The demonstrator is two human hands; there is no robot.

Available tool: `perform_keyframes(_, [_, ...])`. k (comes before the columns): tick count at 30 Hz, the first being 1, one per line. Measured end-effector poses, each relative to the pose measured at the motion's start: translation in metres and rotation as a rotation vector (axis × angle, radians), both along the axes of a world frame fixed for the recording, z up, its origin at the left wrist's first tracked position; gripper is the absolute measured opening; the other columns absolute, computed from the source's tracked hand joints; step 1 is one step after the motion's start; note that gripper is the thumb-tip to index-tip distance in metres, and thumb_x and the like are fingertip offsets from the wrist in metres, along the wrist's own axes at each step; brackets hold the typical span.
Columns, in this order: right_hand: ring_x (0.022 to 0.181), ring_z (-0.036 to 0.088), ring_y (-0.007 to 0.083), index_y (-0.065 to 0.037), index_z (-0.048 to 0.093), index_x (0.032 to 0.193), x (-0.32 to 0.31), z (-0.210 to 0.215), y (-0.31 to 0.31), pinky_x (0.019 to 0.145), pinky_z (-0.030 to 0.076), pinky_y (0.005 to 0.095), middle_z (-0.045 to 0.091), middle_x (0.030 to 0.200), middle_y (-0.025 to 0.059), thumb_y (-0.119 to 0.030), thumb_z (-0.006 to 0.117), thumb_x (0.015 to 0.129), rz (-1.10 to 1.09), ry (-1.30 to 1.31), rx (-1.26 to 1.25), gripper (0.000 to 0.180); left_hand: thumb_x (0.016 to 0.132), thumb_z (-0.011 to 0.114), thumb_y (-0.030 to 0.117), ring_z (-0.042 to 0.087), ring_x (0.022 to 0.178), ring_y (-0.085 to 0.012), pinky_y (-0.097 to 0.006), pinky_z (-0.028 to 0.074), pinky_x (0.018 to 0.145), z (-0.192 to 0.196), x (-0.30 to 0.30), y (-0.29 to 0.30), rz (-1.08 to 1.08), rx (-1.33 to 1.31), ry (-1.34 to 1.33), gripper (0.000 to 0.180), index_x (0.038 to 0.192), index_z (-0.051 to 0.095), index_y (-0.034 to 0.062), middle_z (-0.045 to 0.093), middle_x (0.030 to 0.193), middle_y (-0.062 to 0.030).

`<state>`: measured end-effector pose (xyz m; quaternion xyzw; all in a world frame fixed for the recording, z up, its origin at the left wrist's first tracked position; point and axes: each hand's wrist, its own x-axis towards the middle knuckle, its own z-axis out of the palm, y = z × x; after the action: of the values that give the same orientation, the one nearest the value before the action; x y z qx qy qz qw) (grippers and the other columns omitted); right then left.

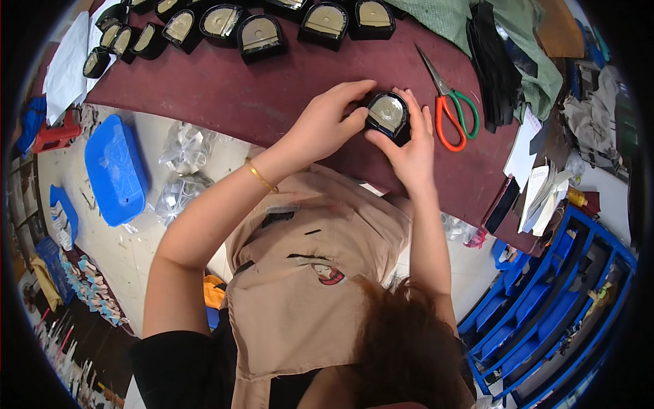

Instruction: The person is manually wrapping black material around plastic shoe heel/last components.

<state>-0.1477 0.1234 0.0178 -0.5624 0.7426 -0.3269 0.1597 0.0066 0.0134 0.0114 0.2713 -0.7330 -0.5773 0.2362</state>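
A glossy black D-shaped block, seemingly a covered shoe heel point(388, 114), is held just above or on the dark red table point(272, 95); I cannot tell which. Its beige flat face points up, with a black rim folded around it. My right hand point(414, 146) wraps it from the right, thumb along the near edge and fingers along the far side. My left hand point(332, 121) is closed at its left edge, thumb and fingertips pressed against the rim. To the right of my right hand lie scissors point(446, 102) with one red and one green handle.
Several similar black heels point(261, 37) stand along the far left of the table. Black strips point(494, 75) and green cloth point(538, 85) lie at the far right. A phone point(501, 203) and papers point(539, 198) sit near the right edge. A blue tub point(116, 170) and blue rack point(545, 307) flank the table.
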Motion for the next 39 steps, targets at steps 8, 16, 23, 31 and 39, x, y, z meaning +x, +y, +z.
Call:
perform_keyframes(8, [0.073, 0.063, 0.0281, -0.001, 0.065, 0.09, -0.037, 0.074, -0.054, 0.065, 0.05, 0.0358, 0.062, 0.081, 0.0123, -0.003, 0.063, 0.078, 0.403, 0.239, 0.03, 0.012, 0.076, 0.075, 0.017, 0.044, 0.127, -0.0296, -0.042, 0.033, 0.102, 0.005, -0.005, -0.004, -0.121, -0.197, -0.032, 0.08, 0.143, 0.031, 0.0064, 0.05, 0.133, -0.0133])
perform_keyframes(16, [0.065, 0.06, 0.0163, 0.002, 0.06, 0.094, -0.029, 0.071, -0.05, 0.054, 0.054, 0.0299, 0.056, 0.083, 0.0106, 0.006, 0.055, 0.073, 0.084, -0.305, 0.518, 0.023, 0.074, 0.073, 0.01, 0.048, 0.122, -0.0273, -0.04, 0.035, 0.095, 0.0, -0.005, 0.006, -0.034, -0.336, -0.055, 0.061, 0.129, 0.045, 0.0081, 0.054, 0.127, -0.0098])
perform_keyframes(23, [0.079, 0.047, 0.0104, -0.007, 0.039, 0.136, -0.009, 0.03, -0.005, 0.074, 0.048, 0.0233, 0.041, 0.113, 0.0058, 0.007, 0.059, 0.068, -0.081, -0.851, 0.293, 0.072, 0.074, 0.072, 0.01, 0.047, 0.124, -0.0264, -0.039, 0.035, 0.093, -0.001, -0.007, 0.009, -0.024, -0.363, -0.074, 0.058, 0.126, 0.049, 0.0079, 0.054, 0.127, -0.01])
perform_keyframes(31, [0.1, 0.058, 0.033, -0.018, 0.041, 0.139, -0.003, 0.021, -0.021, 0.075, 0.053, 0.0426, 0.048, 0.119, 0.0129, -0.04, 0.076, 0.072, 0.117, 0.26, 0.154, 0.079, 0.081, 0.067, 0.01, 0.047, 0.125, -0.0267, -0.04, 0.037, 0.097, -0.004, 0.004, -0.012, -0.144, -0.327, -0.027, 0.06, 0.135, 0.042, 0.0064, 0.049, 0.135, -0.0137])
perform_keyframes(39, [0.096, 0.058, 0.0327, -0.013, 0.049, 0.13, -0.002, 0.003, -0.017, 0.069, 0.053, 0.04, 0.05, 0.112, 0.0134, -0.04, 0.078, 0.07, -0.045, 0.386, 0.005, 0.072, 0.089, 0.058, 0.005, 0.053, 0.112, -0.0224, -0.032, 0.047, 0.089, -0.009, 0.008, -0.015, 0.037, -0.041, 0.207, 0.051, 0.135, 0.037, 0.0027, 0.044, 0.131, -0.013])
